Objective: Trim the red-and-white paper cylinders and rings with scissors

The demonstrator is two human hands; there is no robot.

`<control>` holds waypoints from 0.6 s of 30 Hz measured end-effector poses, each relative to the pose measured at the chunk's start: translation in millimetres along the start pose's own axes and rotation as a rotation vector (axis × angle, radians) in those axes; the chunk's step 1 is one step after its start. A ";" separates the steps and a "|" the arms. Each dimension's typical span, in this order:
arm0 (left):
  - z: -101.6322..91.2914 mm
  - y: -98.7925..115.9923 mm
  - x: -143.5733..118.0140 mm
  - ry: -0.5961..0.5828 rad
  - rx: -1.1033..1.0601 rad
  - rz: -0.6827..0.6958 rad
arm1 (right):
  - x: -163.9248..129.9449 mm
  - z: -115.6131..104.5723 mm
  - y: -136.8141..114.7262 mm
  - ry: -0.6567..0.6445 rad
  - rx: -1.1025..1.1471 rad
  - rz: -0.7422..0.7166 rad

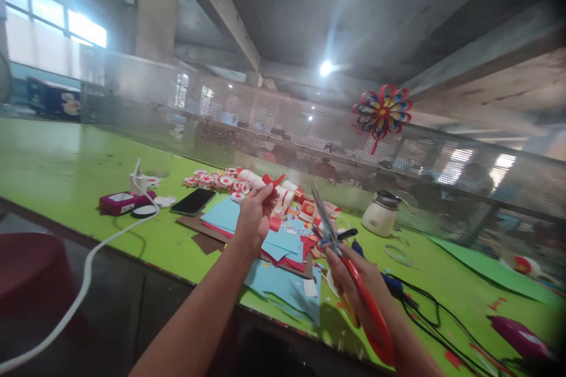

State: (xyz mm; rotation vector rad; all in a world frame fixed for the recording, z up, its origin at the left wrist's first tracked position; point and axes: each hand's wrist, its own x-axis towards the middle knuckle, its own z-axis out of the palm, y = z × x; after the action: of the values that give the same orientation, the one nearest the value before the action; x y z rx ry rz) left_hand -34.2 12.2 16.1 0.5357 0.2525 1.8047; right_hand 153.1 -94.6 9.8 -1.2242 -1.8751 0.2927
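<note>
A perforated screen (274, 129) runs along the far side, with a petalled paper flower (382, 112) showing against it. In front of it stretches the green tabletop (57, 156), well littered around the working spot. On it, a brown board (190, 225) lies under light-blue sheets (221, 214), with red paper showing between; more blue sheets (283, 294) lie at the near edge, one border ragged.

The right hand (349, 277) is wrapped around the handles of the scissors (329, 221), blades pointing up and away over the paper scraps (whether they are fully together, I cannot tell). The left hand (257, 218), raised above the blue sheets, pinches a small red strip (273, 181) between thumb and fingers; the blades are apart from it, off to its right.

Beyond the left hand lie white rolls (253, 178) with red bands, and beside them a heap of red-and-white discs (225, 181), which look finished. Judging by the scraps, a good deal of cutting is done; the blue sheets that remain in broad pieces seem unused so far, and the red strip looks midway, neither joined to anything nor laid down.
</note>
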 end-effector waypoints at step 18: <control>0.2 -14.0 -5.1 -0.277 0.162 0.016 | 12.7 33.8 24.2 -0.047 -0.033 -0.134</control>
State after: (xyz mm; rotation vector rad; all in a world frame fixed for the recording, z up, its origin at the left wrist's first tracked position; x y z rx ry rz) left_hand -21.1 11.6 9.1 0.8953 0.2044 1.7100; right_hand 141.0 -63.8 -18.4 -1.1155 -1.9998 0.2202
